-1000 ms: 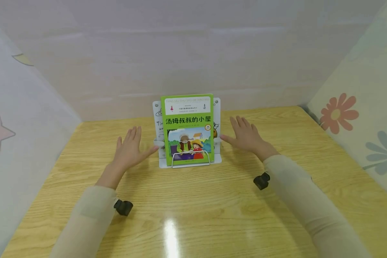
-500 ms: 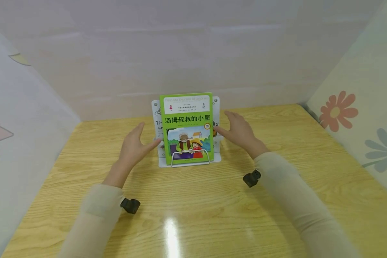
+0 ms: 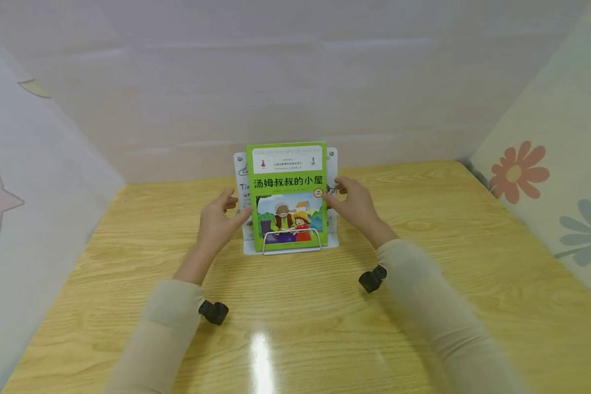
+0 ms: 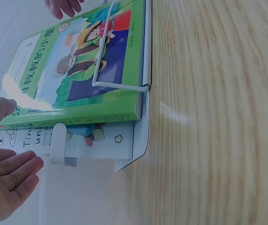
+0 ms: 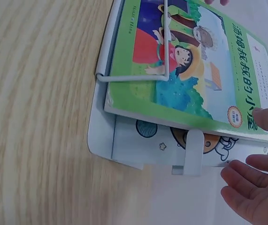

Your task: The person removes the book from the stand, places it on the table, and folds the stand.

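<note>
A green picture book point(image 3: 288, 183) with Chinese lettering stands upright on a white metal book stand point(image 3: 332, 169), its lower edge behind a white wire holder point(image 3: 291, 252). My left hand point(image 3: 215, 221) is at the left edge, thumb tip over the cover's side and relaxed fingers beside the stand. On the opposite side, my right hand point(image 3: 358, 208) has its thumb at the cover's edge and its fingers loosely bent. The right wrist view shows that thumb point(image 5: 267, 119) over the cover, with the other fingers apart from the stand. White side clips point(image 4: 58, 143) point(image 5: 194, 152) flank the book.
The stand sits toward the back of a wood-grain table point(image 3: 295, 306). Behind it rises a pale wall covering point(image 3: 295, 82), with a flower-printed panel point(image 3: 546, 180) at right and a star-printed one point(image 3: 10, 137) at left. Black wrist cameras point(image 3: 214, 312) hang under both sleeves.
Both hands have moved inward toward the book's side edges, and their fingers have gone from spread and straight to more bent. The book and stand have stayed in place.
</note>
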`<act>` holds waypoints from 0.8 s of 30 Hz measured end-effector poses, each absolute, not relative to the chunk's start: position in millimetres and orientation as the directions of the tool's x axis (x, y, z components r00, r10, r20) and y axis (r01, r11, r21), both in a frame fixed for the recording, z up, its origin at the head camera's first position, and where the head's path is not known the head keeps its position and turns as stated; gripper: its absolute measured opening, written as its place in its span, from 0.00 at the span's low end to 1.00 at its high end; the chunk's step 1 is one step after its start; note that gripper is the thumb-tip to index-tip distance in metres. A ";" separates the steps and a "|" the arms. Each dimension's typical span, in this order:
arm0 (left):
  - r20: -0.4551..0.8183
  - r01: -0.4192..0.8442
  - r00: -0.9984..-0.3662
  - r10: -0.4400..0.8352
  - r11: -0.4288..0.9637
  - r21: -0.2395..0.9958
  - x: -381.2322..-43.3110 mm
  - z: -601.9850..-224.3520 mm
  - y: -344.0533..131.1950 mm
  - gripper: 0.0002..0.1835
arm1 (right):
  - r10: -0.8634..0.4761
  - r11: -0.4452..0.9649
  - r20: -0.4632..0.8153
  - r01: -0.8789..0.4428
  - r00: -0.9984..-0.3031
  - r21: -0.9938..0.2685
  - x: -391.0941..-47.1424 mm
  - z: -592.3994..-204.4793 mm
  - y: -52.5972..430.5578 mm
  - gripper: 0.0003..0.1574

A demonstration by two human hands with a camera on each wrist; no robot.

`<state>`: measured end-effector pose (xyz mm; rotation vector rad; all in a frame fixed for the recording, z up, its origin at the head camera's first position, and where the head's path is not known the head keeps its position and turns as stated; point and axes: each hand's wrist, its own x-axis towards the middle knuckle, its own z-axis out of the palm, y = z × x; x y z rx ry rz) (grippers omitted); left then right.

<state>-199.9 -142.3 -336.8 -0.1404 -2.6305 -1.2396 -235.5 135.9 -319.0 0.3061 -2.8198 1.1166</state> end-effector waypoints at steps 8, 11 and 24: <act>0.250 0.199 -0.968 -0.007 0.580 0.790 -203.8 -342.2 -133.4 0.32 | -0.114 0.611 0.165 -0.200 -0.980 -0.766 -235.8 -325.2 130.8 0.32; 0.264 0.211 -0.964 -0.018 0.550 0.808 -205.0 -343.9 -131.6 0.29 | -0.111 0.592 0.160 -0.195 -0.981 -0.782 -235.6 -326.8 127.8 0.31; 0.203 0.156 -0.978 -0.042 0.497 0.854 -213.5 -348.3 -121.6 0.24 | -0.081 0.558 0.120 -0.145 -0.989 -0.817 -237.2 -333.8 118.8 0.22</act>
